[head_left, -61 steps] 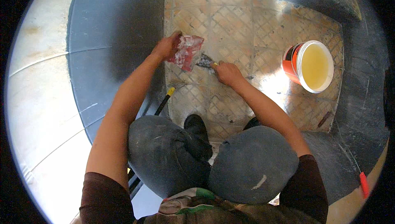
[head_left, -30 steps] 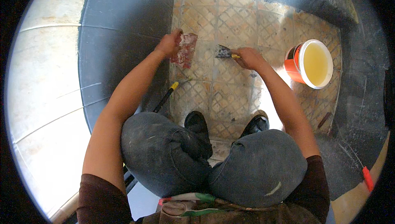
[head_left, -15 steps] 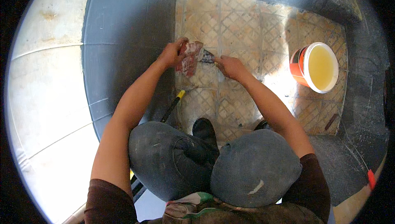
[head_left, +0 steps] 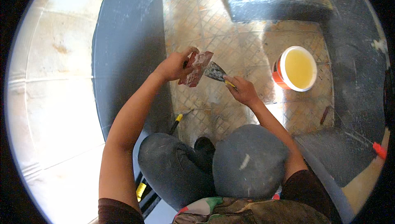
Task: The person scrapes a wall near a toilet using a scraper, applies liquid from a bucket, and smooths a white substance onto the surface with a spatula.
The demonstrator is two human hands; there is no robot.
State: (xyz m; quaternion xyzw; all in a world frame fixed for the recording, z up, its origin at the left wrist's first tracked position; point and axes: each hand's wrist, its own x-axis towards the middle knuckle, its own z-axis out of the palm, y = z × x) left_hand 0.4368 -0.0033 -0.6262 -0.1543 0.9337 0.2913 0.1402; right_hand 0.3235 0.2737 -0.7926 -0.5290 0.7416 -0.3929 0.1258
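the left fingers (head_left: 189,51) are closed on the left side of a smeared red plate (head_left: 199,68), the right fingers (head_left: 233,79) around a putty knife (head_left: 214,72), its blade at the plate's right edge.

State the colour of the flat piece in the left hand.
The flat piece is dull red with whitish smears; the current head view shows it best.

A bucket (head_left: 282,75) stood on the floor (head_left: 230,38), right of the right hand's fingers (head_left: 238,85) (the scraper blade (head_left: 214,71), left of them).
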